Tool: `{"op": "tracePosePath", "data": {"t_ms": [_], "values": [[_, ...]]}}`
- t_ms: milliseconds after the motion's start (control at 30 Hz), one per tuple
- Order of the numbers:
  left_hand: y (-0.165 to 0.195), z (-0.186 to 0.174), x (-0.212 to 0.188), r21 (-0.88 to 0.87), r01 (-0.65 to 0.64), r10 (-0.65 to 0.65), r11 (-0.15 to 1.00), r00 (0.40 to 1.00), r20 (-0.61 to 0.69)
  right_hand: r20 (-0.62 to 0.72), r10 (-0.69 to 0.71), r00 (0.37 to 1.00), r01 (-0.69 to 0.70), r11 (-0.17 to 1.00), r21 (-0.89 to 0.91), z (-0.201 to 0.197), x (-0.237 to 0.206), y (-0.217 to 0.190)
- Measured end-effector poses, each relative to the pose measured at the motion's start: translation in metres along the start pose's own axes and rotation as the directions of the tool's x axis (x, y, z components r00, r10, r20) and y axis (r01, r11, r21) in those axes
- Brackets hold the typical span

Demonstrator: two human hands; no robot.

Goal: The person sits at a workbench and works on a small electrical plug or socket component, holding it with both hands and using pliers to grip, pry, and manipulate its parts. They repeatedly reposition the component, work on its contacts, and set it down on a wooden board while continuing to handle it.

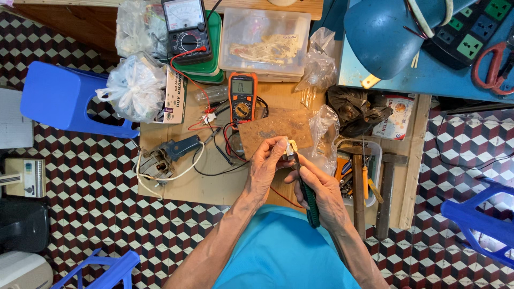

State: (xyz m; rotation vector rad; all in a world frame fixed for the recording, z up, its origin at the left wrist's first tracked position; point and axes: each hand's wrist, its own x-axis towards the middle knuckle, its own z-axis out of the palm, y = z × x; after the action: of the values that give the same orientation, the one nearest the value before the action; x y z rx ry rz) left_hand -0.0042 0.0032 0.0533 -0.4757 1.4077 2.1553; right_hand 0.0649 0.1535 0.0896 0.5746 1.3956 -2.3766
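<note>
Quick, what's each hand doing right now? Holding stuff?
Left hand: closed, pinching a small pale part in its fingertips.
Right hand: closed around a green-handled tool, tip at the part.

Matt bare wood on the surface [214,184]; beside the glossy orange plastic meter [242,98] lies a rough brown board [273,131]; crinkly clear plastic bags [136,85] shine.

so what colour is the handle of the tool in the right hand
Dark green. The handle runs through the right hand, and it shows best in the head view.
</note>
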Motion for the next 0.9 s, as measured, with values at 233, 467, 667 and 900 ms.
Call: {"op": "tracePosePath", "data": {"t_ms": [233, 467, 667, 900], "values": [[-0.001, -0.002, -0.001, -0.021, 0.009, -0.009, 1.000, 1.000, 0.004, -0.008, 0.001, 1.000, -0.001, 1.000, -0.010, 0.000, 0.001, 0.003], [0.000, 0.000, -0.001, -0.024, 0.008, -0.008, 1.000, 1.000, 0.006, 0.002, -0.006, 1.000, 0.006, 1.000, -0.007, -0.002, 0.001, 0.004], [0.000, 0.000, 0.001, 0.020, -0.012, 0.012, 1.000, 1.000, -0.004, -0.022, -0.022, 1.000, 0.022, 0.999, -0.026, -0.004, 0.002, 0.009], [-0.007, -0.003, 0.002, 0.001, -0.005, 0.005, 1.000, 1.000, -0.028, -0.113, -0.023, 0.993, 0.023, 1.000, -0.006, 0.001, 0.004, 0.020]]}}
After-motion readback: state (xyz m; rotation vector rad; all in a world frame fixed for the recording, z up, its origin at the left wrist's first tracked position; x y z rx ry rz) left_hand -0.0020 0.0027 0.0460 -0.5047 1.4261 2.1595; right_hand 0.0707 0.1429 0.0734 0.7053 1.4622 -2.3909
